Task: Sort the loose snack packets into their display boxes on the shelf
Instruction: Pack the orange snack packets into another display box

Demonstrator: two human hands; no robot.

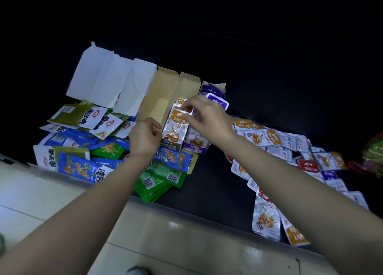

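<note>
Head view of a dark shelf (207, 183) with two bare arms reaching in from the near side. The right hand (207, 117) is bent at the fingers and pinches the top edge of the orange packets (178, 119), which stand upright in the orange display box (173, 143). The left hand (145, 138) sits just left of that box with its fingers curled in, close to the near corner of the brown box (159, 96). Whether it grips anything cannot be told. The brown box is open, its cardboard inside showing. Left of it stands the white box (103, 79), its tall flaps raised. Touching the orange box on the right is the purple display box (196, 145), with purple packets (217, 103) upright at its far end, partly behind the right hand. Unsorted stock lies in two groups. The larger packets (83, 150), blue, green and olive, are heaped on the shelf's left part, under and around the left forearm, and some green ones (157, 181) reach the near edge. The small packets (290, 148), silver with orange, red or purple bands, lie scattered flat to the right, beyond the right forearm and along it towards the near edge. Pale floor tiles (41, 202) show below the shelf's front edge.
</note>
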